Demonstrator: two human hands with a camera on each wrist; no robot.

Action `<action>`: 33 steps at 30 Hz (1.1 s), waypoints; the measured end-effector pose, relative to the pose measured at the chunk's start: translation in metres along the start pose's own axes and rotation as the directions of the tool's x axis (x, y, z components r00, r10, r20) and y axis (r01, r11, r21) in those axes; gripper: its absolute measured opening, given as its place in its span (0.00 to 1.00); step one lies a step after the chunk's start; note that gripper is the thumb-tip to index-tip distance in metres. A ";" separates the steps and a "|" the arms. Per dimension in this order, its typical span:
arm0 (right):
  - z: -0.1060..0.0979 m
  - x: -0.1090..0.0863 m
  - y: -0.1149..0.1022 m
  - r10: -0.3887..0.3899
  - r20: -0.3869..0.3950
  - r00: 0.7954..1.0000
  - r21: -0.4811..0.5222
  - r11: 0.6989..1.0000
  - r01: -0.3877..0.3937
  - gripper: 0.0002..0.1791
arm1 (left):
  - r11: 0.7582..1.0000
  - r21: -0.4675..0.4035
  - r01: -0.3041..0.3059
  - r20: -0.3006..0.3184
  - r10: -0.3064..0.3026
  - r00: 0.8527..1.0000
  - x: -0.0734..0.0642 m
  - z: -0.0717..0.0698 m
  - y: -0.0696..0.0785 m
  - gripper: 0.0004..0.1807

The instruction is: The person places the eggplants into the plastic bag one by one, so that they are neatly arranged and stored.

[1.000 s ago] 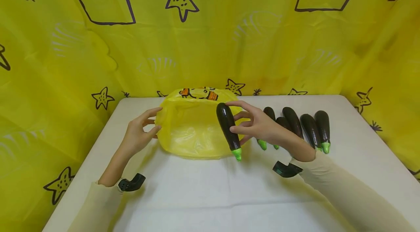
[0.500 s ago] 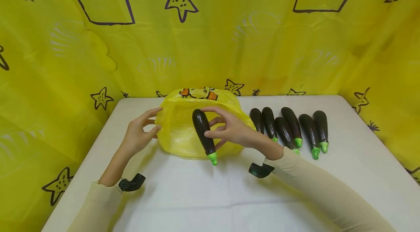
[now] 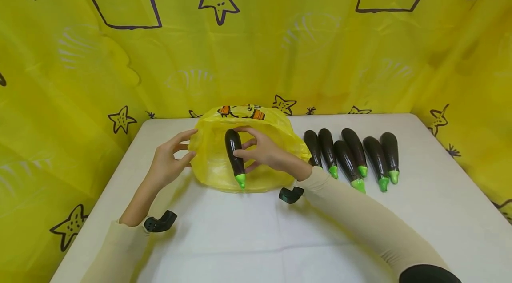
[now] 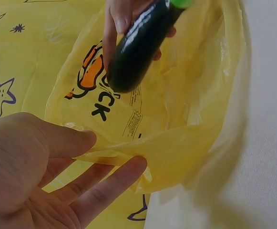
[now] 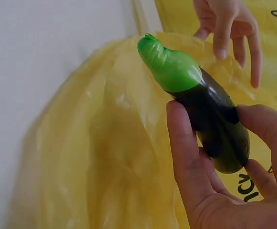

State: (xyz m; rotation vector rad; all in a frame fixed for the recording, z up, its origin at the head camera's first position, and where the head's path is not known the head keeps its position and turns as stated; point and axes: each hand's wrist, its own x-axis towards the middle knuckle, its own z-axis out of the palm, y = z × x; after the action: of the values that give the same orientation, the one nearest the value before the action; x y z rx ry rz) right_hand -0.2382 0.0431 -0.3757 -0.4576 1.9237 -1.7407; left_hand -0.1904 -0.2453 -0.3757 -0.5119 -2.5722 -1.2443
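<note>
My right hand [image 3: 262, 152] holds a dark, glossy eggplant [image 3: 234, 152] with a green stem end, thumb on one side and fingers on the other. The eggplant is at the wide mouth of a yellow plastic bag [image 3: 212, 176], stem toward me. In the right wrist view, the green end [image 5: 176, 69] points away from the palm. On the bag's left side, my left hand [image 3: 166, 158] holds the rim between thumb and fingers. The left wrist view shows the bag's rim [image 4: 114, 155] there, with black letters and orange print on the film.
Several more eggplants [image 3: 348, 158] lie side by side on the white table [image 3: 240, 238], to the right of the bag. A yellow patterned curtain [image 3: 248, 52] hangs behind the table and along both sides.
My right hand has carried the eggplant leftward, from the bag's right side to in front of its mouth. The left hand has stayed at the rim.
</note>
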 end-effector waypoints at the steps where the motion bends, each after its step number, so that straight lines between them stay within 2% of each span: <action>1: 0.000 0.004 0.000 0.006 -0.006 1.000 0.000 1.000 -0.006 0.39 | 1.000 0.001 0.001 -0.002 -0.001 1.000 0.000 0.000 0.000 0.34; 11: 0.004 0.030 0.001 0.086 -0.059 0.995 -0.004 0.996 -0.087 0.40 | 1.000 -0.010 -0.005 -0.012 0.005 1.000 0.002 -0.001 0.001 0.34; 24: 0.019 0.053 0.002 0.098 -0.114 0.989 0.023 0.995 -0.095 0.41 | 0.999 -0.037 0.014 -0.011 -0.015 1.000 0.003 0.001 0.001 0.33; 33: 0.031 0.066 0.000 0.111 -0.144 0.983 -0.001 0.994 -0.113 0.41 | 0.999 -0.046 0.005 -0.010 -0.006 1.000 0.003 0.002 0.000 0.33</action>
State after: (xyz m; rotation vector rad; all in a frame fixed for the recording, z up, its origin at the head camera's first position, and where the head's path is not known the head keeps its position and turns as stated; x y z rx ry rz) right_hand -0.2742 -0.0195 -0.3872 -0.2270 2.0160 -1.7344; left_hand -0.1936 -0.2430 -0.3756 -0.5062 -2.5434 -1.3077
